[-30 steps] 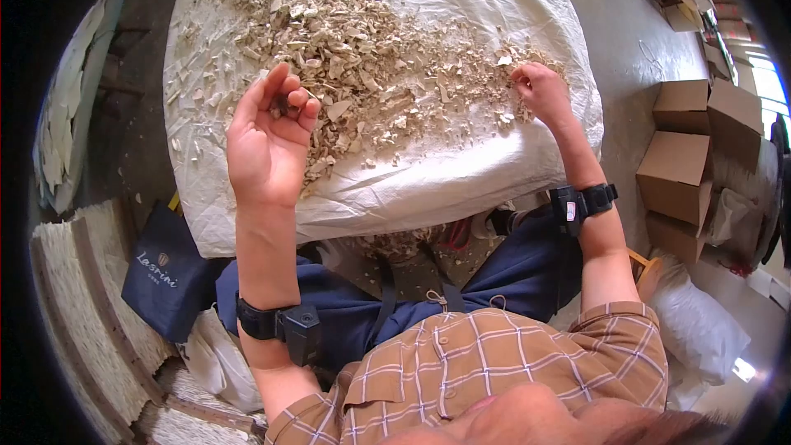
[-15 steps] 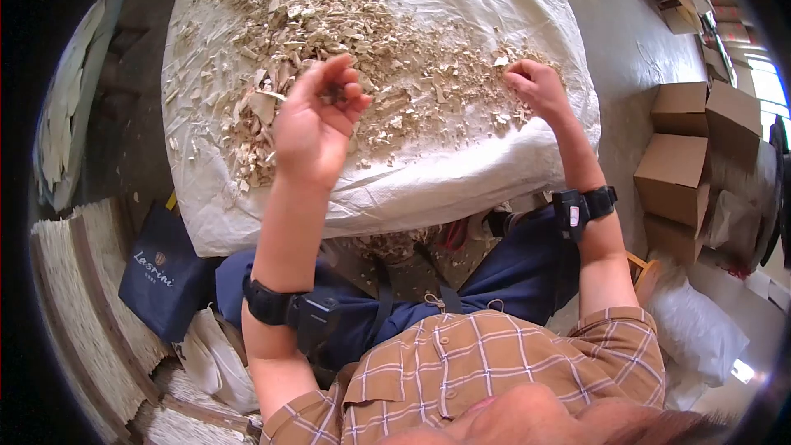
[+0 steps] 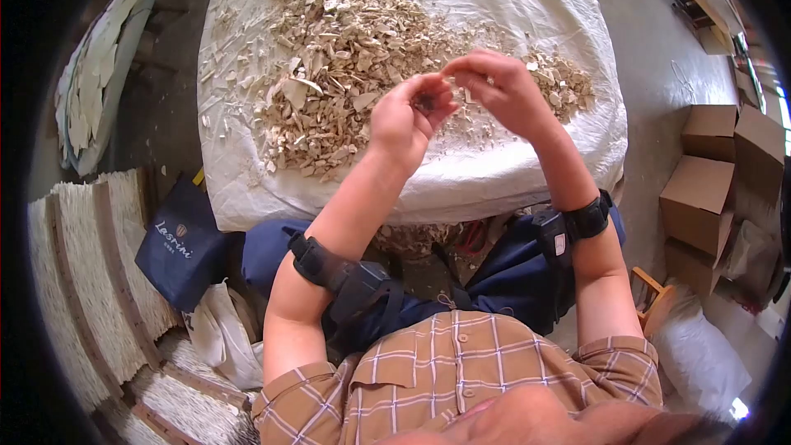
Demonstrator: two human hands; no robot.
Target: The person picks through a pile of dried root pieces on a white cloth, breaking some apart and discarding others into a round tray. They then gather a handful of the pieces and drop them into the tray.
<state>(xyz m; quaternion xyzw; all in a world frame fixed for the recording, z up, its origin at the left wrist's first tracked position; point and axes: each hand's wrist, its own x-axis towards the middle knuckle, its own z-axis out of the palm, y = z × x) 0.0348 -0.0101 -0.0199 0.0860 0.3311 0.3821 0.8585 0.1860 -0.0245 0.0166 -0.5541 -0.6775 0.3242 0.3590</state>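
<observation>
Pale, dry flakes point(image 3: 346, 49) lie heaped on a white cloth point(image 3: 511, 169) that covers the surface before me. My left hand point(image 3: 405, 115) is above the heap, palm up, its fingers curled around something small and dark that I cannot make out. Close beside it on the right, my right hand point(image 3: 501, 92) has its fingertips pressed together near the left fingertips. Whatever those fingers hold, if anything, is too small to name. A smaller patch of flakes point(image 3: 564, 86) shows beyond my right hand.
Cardboard boxes point(image 3: 696, 189) stand at the right, above a clear plastic bag point(image 3: 700, 354). A dark blue bag point(image 3: 177, 239) is at the left, near racks of white strips point(image 3: 74, 272). Farther back leans a board with pale sheets point(image 3: 107, 66).
My right hand has moved left from the right-hand flakes to meet my left hand, which has shifted right. The view has also shifted, so the cloth and surroundings appear farther right.
</observation>
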